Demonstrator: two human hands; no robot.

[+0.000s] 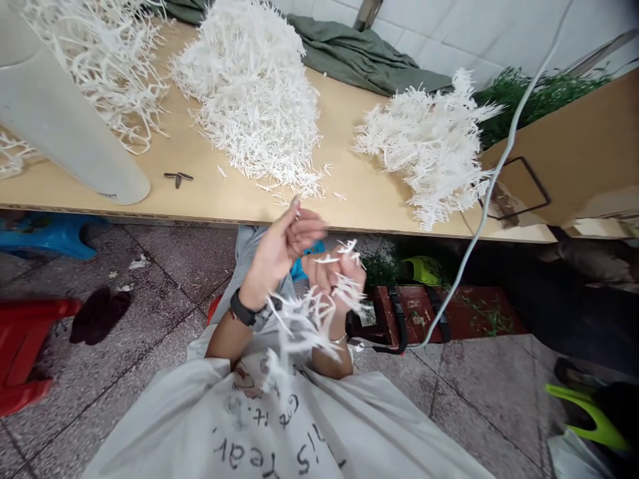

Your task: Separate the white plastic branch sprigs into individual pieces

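My right hand point(333, 276) is closed around a strand of white plastic sprigs point(304, 319), thin and branching like artificial foliage. The sprigs stick out above the fingers and trail down in front of my shirt, partly blurred. Just left of it, my left hand point(279, 249), with a black band on the wrist, has its thumb raised and fingers loosely stretched, apart from the strand. A tiny white bit shows by the thumb. Beyond both hands, on the table point(344, 206), lies a large heap of small white sprigs point(259, 106), with loose pieces at its near edge.
At right on the table is another pile of white sprigs point(424, 146), near a cardboard box point(569, 146) and a hanging grey cable point(486, 206). At left are longer white strands point(110, 66), a pale cylinder point(74, 126) and several dark seeds point(178, 178). Stools stand below.
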